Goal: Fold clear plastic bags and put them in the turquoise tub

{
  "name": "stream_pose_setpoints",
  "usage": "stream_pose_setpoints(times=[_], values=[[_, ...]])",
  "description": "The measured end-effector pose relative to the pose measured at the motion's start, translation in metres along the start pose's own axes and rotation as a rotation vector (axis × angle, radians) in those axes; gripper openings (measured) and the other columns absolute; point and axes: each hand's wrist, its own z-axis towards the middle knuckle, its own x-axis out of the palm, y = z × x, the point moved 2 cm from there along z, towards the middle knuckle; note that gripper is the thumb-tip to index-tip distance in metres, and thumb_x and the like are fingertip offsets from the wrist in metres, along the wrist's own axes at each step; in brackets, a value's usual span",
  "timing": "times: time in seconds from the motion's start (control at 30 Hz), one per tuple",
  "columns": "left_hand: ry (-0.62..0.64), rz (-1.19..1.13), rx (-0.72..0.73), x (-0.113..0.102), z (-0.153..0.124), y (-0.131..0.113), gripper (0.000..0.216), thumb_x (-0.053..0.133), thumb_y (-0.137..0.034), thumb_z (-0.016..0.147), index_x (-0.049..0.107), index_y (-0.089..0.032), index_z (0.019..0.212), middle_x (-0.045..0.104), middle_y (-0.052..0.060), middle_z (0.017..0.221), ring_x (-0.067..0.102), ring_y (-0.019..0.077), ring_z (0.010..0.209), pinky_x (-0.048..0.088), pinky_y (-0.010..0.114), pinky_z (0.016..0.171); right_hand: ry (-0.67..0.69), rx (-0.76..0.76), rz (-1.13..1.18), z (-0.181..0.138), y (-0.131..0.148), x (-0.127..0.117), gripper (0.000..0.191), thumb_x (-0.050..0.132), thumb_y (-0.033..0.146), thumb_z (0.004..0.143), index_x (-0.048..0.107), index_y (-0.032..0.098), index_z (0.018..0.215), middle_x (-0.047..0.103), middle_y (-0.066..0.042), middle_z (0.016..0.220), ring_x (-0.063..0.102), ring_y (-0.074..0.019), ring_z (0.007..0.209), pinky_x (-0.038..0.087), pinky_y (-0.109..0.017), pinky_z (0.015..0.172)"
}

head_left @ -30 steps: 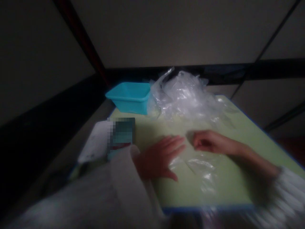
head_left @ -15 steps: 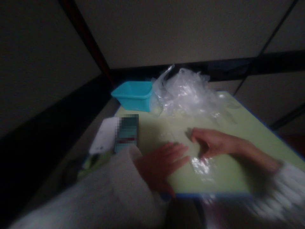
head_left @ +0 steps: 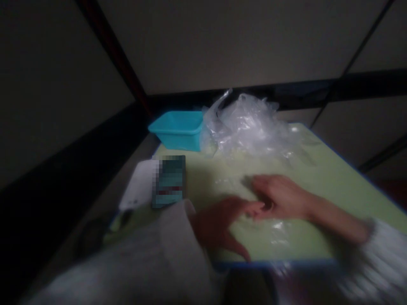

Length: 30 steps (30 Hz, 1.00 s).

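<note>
A flat clear plastic bag (head_left: 281,235) lies on the pale yellow-green table (head_left: 337,186), its lower end hanging past the blue front edge. My left hand (head_left: 221,222) is over the table to the left of it, fingers stretched right and thumb spread apart. Its fingertips meet the thumb side of my right hand (head_left: 281,197). The right hand's fingers are curled in towards its thumb above the bag's upper part; whatever is between them is hidden and blurred.
A turquoise plastic basin (head_left: 179,131) stands at the back left, against a heap of crumpled clear plastic bags (head_left: 251,123). A phone (head_left: 170,182) with a blurred-out screen and a white flat object (head_left: 140,184) lie at the left edge. Walls close in behind.
My left hand has moved right, bringing its fingertips against the right hand. The right hand's fingers and thumb have drawn closer together.
</note>
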Motion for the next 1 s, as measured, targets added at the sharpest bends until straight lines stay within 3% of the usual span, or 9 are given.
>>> stream_pose_setpoints(times=[0.1, 0.23, 0.3, 0.37, 0.43, 0.53, 0.63, 0.73, 1.0], values=[[-0.051, -0.192, -0.026, 0.004, -0.006, 0.007, 0.076, 0.062, -0.061, 0.075, 0.038, -0.016, 0.131, 0.061, 0.012, 0.116, 0.063, 0.0184, 0.082, 0.050, 0.035, 0.084, 0.030, -0.032, 0.039, -0.002, -0.006, -0.007, 0.045, 0.053, 0.063, 0.079, 0.050, 0.019, 0.070, 0.053, -0.002, 0.072, 0.047, -0.0141, 0.059, 0.032, -0.028, 0.053], [-0.085, -0.224, -0.052, 0.005, -0.011, 0.008, 0.050, 0.052, -0.053, 0.086, 0.050, -0.013, 0.116, 0.067, 0.008, 0.097, 0.058, 0.0120, 0.061, 0.050, 0.027, 0.063, -0.018, -0.034, 0.067, -0.004, -0.016, -0.010, 0.034, 0.045, 0.046, 0.091, 0.055, 0.017, 0.075, 0.055, -0.005, 0.077, 0.051, -0.0168, 0.067, 0.041, -0.030, 0.060], [-0.076, -0.087, -0.033, 0.005, -0.010, 0.005, 0.035, 0.047, -0.043, 0.092, 0.057, -0.013, 0.106, 0.067, 0.009, 0.096, 0.062, 0.0147, 0.073, 0.050, 0.027, 0.069, -0.071, -0.001, 0.070, -0.003, -0.017, -0.006, 0.032, 0.036, 0.036, 0.096, 0.059, 0.014, 0.088, 0.058, -0.009, 0.086, 0.055, -0.0203, 0.079, 0.046, -0.035, 0.070], [-0.015, 0.116, 0.038, 0.007, -0.007, 0.003, 0.030, 0.044, -0.036, 0.094, 0.059, -0.012, 0.104, 0.065, 0.012, 0.108, 0.061, 0.0199, 0.095, 0.047, 0.033, 0.087, -0.104, 0.022, 0.107, -0.001, -0.016, 0.003, 0.033, 0.033, 0.030, 0.096, 0.058, 0.011, 0.108, 0.060, -0.014, 0.104, 0.056, -0.0233, 0.095, 0.048, -0.039, 0.083], [0.096, 0.281, 0.133, 0.011, -0.005, 0.002, 0.035, 0.042, -0.036, 0.095, 0.056, -0.010, 0.114, 0.058, 0.015, 0.124, 0.050, 0.0244, 0.118, 0.037, 0.038, 0.102, -0.118, 0.015, 0.150, 0.000, -0.013, 0.013, 0.039, 0.034, 0.029, 0.096, 0.049, 0.011, 0.128, 0.054, -0.016, 0.126, 0.051, -0.0245, 0.114, 0.045, -0.042, 0.095], [0.261, 0.406, 0.194, 0.014, -0.003, 0.002, 0.050, 0.041, -0.041, 0.095, 0.042, -0.009, 0.133, 0.039, 0.014, 0.145, 0.027, 0.0252, 0.137, 0.022, 0.039, 0.113, -0.104, -0.024, 0.144, 0.001, -0.011, 0.029, 0.050, 0.035, 0.031, 0.096, 0.032, 0.012, 0.142, 0.037, -0.015, 0.146, 0.034, -0.0248, 0.134, 0.033, -0.044, 0.108], [0.357, 0.441, 0.177, 0.013, -0.003, 0.001, 0.054, 0.039, -0.043, 0.095, 0.033, -0.014, 0.140, 0.029, 0.009, 0.151, 0.019, 0.0232, 0.141, 0.016, 0.041, 0.115, -0.059, -0.030, 0.076, 0.000, -0.014, 0.039, 0.056, 0.032, 0.036, 0.097, 0.026, 0.009, 0.145, 0.027, -0.015, 0.151, 0.023, -0.0250, 0.139, 0.024, -0.045, 0.113], [0.381, 0.455, 0.162, 0.011, -0.004, -0.002, 0.051, 0.038, -0.044, 0.095, 0.035, -0.020, 0.140, 0.029, 0.006, 0.151, 0.021, 0.0229, 0.141, 0.016, 0.043, 0.115, -0.040, -0.016, 0.023, -0.002, -0.023, 0.043, 0.059, 0.029, 0.043, 0.097, 0.022, 0.012, 0.147, 0.024, -0.013, 0.152, 0.020, -0.0247, 0.140, 0.021, -0.045, 0.114], [0.380, 0.462, 0.150, 0.011, -0.004, -0.003, 0.049, 0.034, -0.044, 0.096, 0.035, -0.021, 0.140, 0.027, 0.005, 0.152, 0.021, 0.0236, 0.141, 0.018, 0.044, 0.114, -0.017, 0.218, -0.078, -0.012, -0.086, 0.040, 0.067, 0.022, 0.055, 0.095, 0.029, 0.011, 0.144, 0.033, -0.015, 0.147, 0.030, -0.0297, 0.135, 0.027, -0.050, 0.110]])
